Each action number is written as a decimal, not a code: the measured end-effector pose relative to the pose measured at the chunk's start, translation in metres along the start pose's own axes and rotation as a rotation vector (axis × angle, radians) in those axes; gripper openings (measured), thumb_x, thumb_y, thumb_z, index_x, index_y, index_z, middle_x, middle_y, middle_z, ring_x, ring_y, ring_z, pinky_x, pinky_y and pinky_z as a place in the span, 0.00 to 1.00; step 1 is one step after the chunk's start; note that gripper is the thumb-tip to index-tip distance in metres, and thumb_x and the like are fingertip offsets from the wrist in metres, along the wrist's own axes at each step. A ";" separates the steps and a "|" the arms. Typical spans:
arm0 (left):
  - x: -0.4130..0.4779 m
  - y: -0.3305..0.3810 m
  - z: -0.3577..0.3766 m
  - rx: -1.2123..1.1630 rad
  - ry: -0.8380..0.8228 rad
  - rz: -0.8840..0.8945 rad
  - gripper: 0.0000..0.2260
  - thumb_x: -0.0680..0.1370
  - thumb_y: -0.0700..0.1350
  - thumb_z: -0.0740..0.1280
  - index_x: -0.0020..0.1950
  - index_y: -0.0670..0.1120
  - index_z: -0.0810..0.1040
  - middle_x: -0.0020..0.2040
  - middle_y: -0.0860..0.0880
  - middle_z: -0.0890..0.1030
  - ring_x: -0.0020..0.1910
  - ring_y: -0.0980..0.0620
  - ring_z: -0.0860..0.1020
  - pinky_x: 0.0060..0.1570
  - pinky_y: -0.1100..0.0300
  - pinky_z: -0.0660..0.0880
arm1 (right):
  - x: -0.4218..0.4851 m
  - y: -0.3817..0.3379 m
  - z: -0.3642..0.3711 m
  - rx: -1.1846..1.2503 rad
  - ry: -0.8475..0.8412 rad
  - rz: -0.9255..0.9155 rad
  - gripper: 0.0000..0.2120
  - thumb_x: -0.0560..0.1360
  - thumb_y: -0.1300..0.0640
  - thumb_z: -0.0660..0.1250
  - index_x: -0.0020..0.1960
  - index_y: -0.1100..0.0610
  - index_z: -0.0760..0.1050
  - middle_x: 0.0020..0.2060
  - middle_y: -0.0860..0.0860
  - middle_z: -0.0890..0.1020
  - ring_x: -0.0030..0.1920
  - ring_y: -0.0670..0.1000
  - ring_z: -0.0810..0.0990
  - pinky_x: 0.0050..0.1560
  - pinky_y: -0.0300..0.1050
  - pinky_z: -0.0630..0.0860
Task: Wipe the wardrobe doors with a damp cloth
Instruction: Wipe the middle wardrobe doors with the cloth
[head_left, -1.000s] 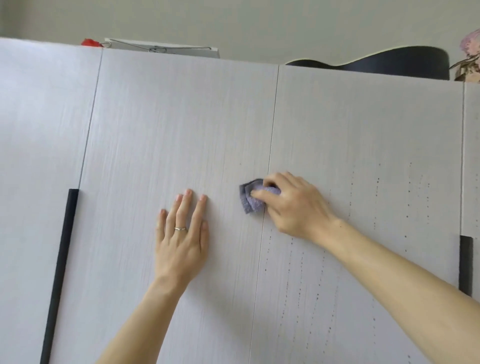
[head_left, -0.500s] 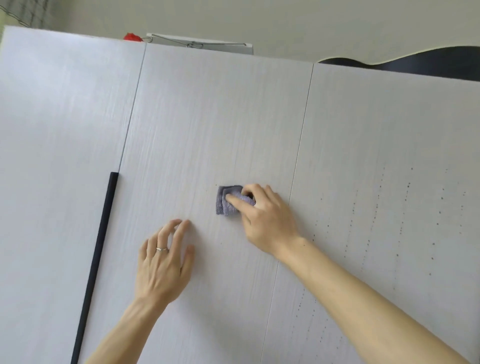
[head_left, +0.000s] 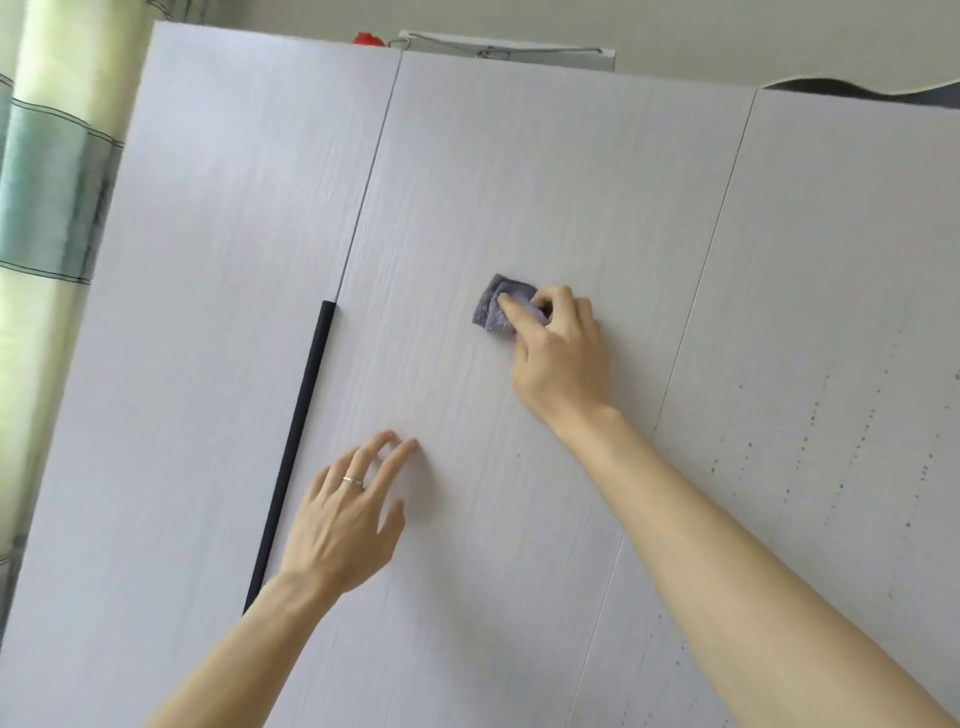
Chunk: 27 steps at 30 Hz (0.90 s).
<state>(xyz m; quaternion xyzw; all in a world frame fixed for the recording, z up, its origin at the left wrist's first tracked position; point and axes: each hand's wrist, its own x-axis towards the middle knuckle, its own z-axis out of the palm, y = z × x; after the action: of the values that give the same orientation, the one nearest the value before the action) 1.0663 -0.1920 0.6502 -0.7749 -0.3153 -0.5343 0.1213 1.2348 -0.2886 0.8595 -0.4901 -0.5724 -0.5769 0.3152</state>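
Observation:
Pale grey wood-grain wardrobe doors fill the view. On the middle door (head_left: 519, 171) my right hand (head_left: 561, 358) grips a small folded purple cloth (head_left: 493, 310) and presses it against the panel. Lower left, my left hand (head_left: 345, 512), wearing a ring, lies with straight fingers against the same door. The door on the right (head_left: 841, 291) carries rows of small dark specks. The left door (head_left: 218, 291) looks plain.
A long black handle (head_left: 297, 436) runs down the middle door's left edge. On top of the wardrobe lie a red object (head_left: 370, 39), a white flat thing with a wire hanger (head_left: 506, 51) and a dark object (head_left: 857, 92). A green-striped curtain (head_left: 41, 197) hangs at the left.
My right hand has slid the cloth leftward, off the seam and onto the middle door. My left hand has dropped lower on that door. My view has turned left, bringing the curtain in.

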 end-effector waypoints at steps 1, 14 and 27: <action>-0.004 -0.002 0.001 0.006 -0.012 -0.004 0.34 0.73 0.47 0.75 0.77 0.52 0.67 0.74 0.49 0.70 0.66 0.49 0.70 0.59 0.50 0.76 | -0.013 -0.009 0.003 0.005 -0.056 -0.042 0.22 0.69 0.66 0.65 0.61 0.53 0.82 0.47 0.56 0.77 0.42 0.60 0.74 0.40 0.49 0.72; 0.016 0.049 -0.006 -0.066 0.009 0.057 0.29 0.73 0.40 0.72 0.73 0.49 0.70 0.73 0.46 0.70 0.64 0.42 0.75 0.62 0.45 0.73 | -0.114 0.063 -0.080 -0.123 -0.238 -0.171 0.24 0.69 0.65 0.59 0.58 0.48 0.83 0.50 0.51 0.80 0.44 0.57 0.75 0.38 0.47 0.70; 0.144 0.213 -0.005 -0.182 0.184 0.364 0.26 0.80 0.47 0.61 0.79 0.47 0.66 0.80 0.50 0.64 0.77 0.46 0.65 0.74 0.41 0.61 | -0.059 0.164 -0.143 -0.264 0.177 0.405 0.20 0.73 0.63 0.66 0.61 0.48 0.82 0.48 0.52 0.77 0.44 0.58 0.77 0.43 0.50 0.71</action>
<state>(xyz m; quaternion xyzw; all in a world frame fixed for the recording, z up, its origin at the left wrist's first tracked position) 1.2276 -0.3073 0.8137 -0.7746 -0.1085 -0.5985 0.1735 1.3762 -0.4629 0.8822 -0.5793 -0.3525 -0.6124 0.4064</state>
